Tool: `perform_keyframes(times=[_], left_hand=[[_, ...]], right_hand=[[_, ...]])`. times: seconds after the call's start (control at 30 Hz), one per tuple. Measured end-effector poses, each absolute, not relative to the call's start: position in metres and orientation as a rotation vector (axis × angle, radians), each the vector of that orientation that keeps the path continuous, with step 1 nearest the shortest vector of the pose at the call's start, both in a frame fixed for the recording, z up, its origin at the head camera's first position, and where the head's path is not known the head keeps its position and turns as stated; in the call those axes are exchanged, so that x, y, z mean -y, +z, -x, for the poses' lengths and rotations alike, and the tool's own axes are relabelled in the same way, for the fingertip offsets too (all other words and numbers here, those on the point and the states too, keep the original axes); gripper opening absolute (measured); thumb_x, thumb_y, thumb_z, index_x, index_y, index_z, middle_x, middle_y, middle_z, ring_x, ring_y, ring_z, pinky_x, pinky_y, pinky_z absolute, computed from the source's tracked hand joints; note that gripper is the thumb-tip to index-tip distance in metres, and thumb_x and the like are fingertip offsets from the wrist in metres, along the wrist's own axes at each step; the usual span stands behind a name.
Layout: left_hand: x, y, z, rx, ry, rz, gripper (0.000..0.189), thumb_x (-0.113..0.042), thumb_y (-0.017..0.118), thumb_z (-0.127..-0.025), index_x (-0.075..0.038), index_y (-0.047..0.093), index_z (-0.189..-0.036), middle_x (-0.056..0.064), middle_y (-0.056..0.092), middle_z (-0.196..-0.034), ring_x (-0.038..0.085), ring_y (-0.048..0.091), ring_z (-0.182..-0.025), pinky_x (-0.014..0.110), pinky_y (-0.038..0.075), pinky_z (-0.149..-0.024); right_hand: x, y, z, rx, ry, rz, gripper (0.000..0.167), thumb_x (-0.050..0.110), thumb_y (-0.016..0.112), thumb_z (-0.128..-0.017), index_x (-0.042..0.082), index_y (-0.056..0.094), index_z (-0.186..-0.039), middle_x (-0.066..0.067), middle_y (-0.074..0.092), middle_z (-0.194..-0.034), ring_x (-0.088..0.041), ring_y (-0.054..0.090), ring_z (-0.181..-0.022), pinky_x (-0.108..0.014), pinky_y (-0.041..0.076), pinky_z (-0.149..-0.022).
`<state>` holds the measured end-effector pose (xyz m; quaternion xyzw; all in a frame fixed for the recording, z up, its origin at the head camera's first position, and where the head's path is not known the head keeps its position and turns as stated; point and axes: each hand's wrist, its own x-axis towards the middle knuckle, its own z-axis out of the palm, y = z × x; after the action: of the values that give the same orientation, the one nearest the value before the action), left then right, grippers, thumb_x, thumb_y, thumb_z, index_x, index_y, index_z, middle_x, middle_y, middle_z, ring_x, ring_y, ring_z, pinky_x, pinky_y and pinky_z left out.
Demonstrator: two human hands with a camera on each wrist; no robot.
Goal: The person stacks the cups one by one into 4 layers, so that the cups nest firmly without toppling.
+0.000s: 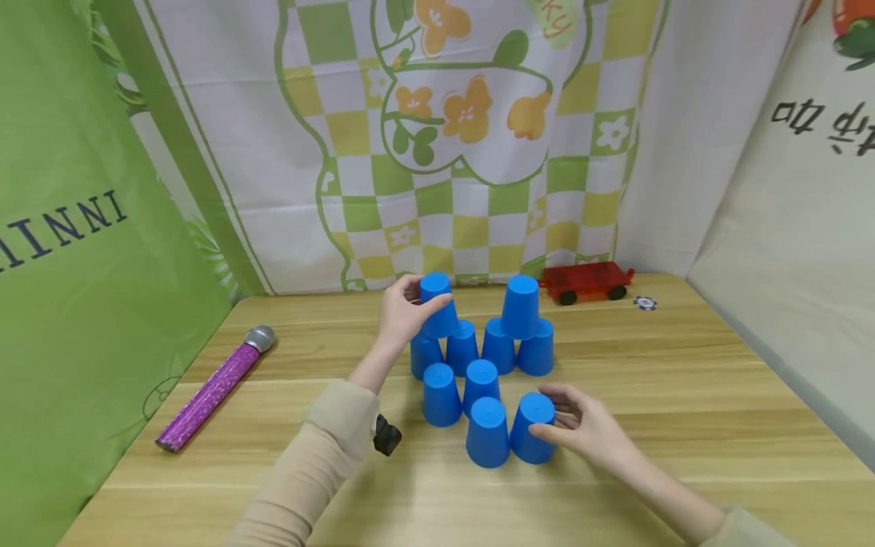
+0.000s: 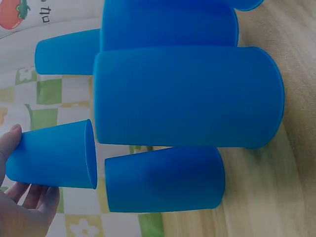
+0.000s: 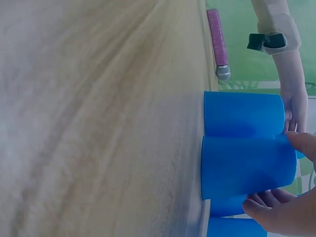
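Note:
My left hand holds an upside-down blue cup between thumb and fingers, over two back-left cups, one of them a blue cup. In the left wrist view a small gap separates this held cup from the cup below. On the right, another blue cup stands across two more. My right hand grips the front-right cup, its rim at the table in the right wrist view. Beside it stands another front cup. Two cups, including the cup, stand behind these.
A purple glittery microphone lies on the wooden table at the left. At the back right are a red toy wagon and a poker chip. A patterned curtain hangs behind the table. Near my left sleeve is a small black object.

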<state>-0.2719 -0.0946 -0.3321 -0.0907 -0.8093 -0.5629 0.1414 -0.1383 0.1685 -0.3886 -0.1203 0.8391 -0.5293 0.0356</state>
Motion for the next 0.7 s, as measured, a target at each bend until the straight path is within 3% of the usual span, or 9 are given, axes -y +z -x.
perform_keyframes(times=[0.7], left_hand=[[0.0865,-0.3417,0.2691,2.338,-1.542,0.27,0.051,-0.024,0.078,-0.078,-0.003,0.059,-0.12,0.016,0.065,-0.111,0.029,0.062,-0.103,0.041,0.053,-0.09]], right_hand=[[-0.1639,-0.3937,0.1339,-2.59,-1.613,0.279,0.059,0.019,0.074,-0.081,-0.009,0.048,-0.127,-0.025,0.058,-0.12,-0.036,0.058,-0.112,-0.042,0.052,-0.093]])
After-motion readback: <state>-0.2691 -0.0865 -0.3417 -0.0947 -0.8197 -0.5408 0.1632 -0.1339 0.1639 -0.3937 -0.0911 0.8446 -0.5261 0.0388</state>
